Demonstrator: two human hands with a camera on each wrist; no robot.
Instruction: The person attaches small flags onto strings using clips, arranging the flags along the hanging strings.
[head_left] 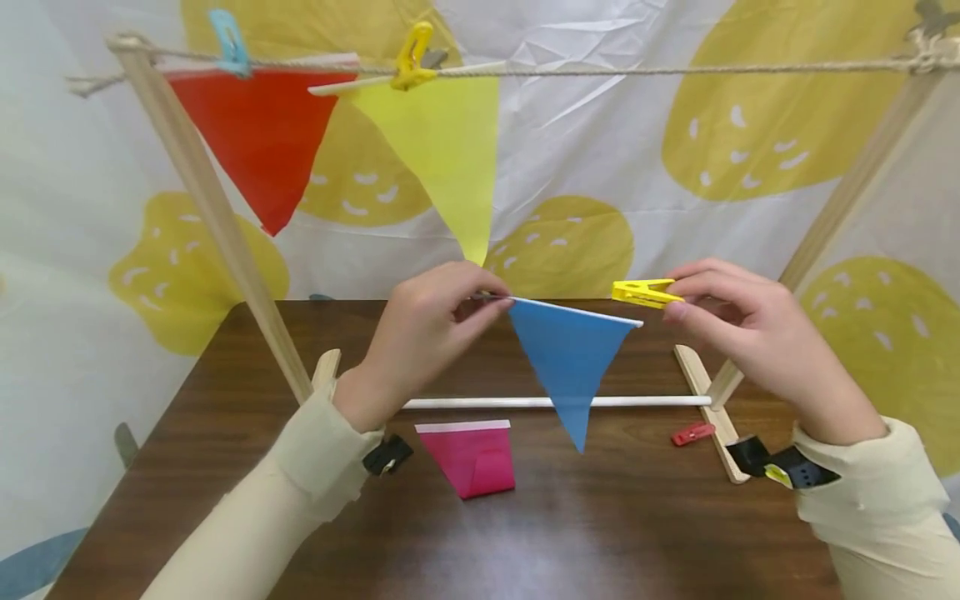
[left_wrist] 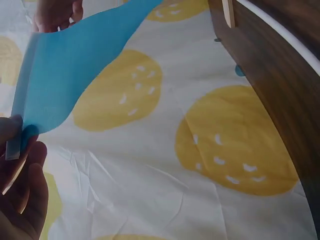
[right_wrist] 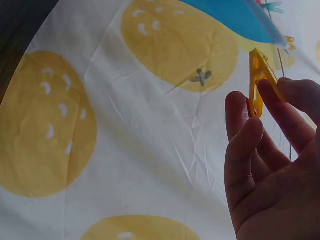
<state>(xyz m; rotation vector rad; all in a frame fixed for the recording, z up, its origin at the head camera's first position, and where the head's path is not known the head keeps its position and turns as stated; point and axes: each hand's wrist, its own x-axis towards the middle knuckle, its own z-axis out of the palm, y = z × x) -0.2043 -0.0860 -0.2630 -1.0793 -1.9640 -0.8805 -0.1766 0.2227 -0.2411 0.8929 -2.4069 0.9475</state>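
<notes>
Far left of the triangular blue flag with a white top strip [head_left: 567, 350], a pale wooden post [head_left: 215, 212] rises at a slant. High above the blue flag and well to its left, a light blue plastic clip [head_left: 231, 46] sits on a beige twine line [head_left: 675, 70], with a triangular red flag [head_left: 251, 133] under it. Nearer the blue flag, above and to its left, a bright yellow plastic clip [head_left: 414, 58] on the line bears a triangular pale yellow flag [head_left: 453, 142]. Just left of the blue flag, the left hand [head_left: 427, 321] grips the left end of its white strip between thumb and fingers; the blue flag hangs in the air, tip down. Below it and to its left, a pink flag with a white strip [head_left: 457, 458] lies on the dark brown wood-grain table [head_left: 225, 517], its lower end folded over. A straight white rod [head_left: 480, 403] passes behind the blue flag's lower part. Near the strip's right end, apart from it, a second yellow plastic clip [head_left: 641, 294] is pinched by the right hand [head_left: 742, 317], right of the blue flag. Below and right of the flag, a small red plastic clip [head_left: 692, 433] lies on the table; far right, a second pale wooden post [head_left: 853, 192] slants up.
</notes>
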